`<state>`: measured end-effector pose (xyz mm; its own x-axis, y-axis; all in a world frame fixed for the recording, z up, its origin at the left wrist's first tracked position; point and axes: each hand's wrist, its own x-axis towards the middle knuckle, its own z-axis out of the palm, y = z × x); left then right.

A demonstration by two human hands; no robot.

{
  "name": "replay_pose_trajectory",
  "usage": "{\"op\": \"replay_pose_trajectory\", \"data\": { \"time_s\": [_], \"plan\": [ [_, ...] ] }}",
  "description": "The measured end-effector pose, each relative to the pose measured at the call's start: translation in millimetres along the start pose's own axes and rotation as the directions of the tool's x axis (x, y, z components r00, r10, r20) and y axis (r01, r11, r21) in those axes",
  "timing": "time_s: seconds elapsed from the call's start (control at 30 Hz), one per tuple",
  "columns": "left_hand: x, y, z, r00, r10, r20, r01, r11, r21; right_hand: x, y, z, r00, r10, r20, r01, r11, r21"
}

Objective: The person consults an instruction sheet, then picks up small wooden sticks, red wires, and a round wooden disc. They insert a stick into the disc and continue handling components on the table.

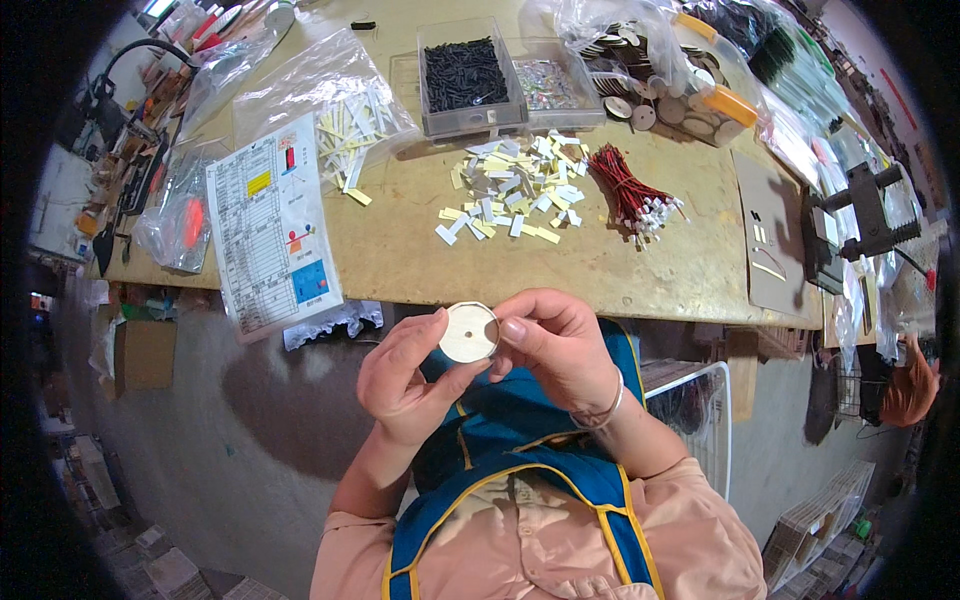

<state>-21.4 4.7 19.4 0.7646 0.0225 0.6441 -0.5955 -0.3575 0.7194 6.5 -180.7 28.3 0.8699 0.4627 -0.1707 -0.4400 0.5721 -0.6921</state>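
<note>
In front of my chest, just off the table's near edge, I hold a round pale wooden disc [462, 345] with a small hole at its centre. My left hand [400, 378] grips its left and lower rim between thumb and fingers. On the right rim, the thumb and fingertips of my right hand [560, 350] are pinched against the disc; whether they also hold something small cannot be made out. Beyond my hands, a loose pile of small white and yellow strips [515, 190] lies on the table. A bundle of red and black wires [622, 180] with white connectors is to its right.
Across the table [400, 250] stand a clear box of black pieces [465, 75] and a bag of wooden discs [690, 115]. A printed sheet [265, 220] overhangs the edge at left, near a bag of strips [355, 120]. A black metal fixture [860, 220] stands at right.
</note>
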Motion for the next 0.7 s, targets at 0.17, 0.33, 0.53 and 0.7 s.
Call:
{"op": "replay_pose_trajectory", "data": {
  "time_s": [0.17,0.33,0.53,0.7],
  "plan": [
    [-1,0,4,1.0,0.002,0.004,-0.002,0.999,-0.036,1,2,-3,1.0,0.013,0.009,-0.013,0.998,-0.067],
    [2,3,2,0.999,0.013,0.049,-0.011,0.999,-0.052,2,-8,1,1.0,-0.006,-0.004,0.006,0.993,-0.117],
    [1,4,0,0.989,0.001,0.145,0.004,0.999,-0.04,8,-13,0,0.998,0.003,0.064,0.007,0.988,-0.156],
    [-6,2,1,0.985,-0.058,0.16,0.073,0.994,-0.084,7,-13,-3,0.998,0.013,0.066,-0.005,0.993,-0.119]
  ]
}}
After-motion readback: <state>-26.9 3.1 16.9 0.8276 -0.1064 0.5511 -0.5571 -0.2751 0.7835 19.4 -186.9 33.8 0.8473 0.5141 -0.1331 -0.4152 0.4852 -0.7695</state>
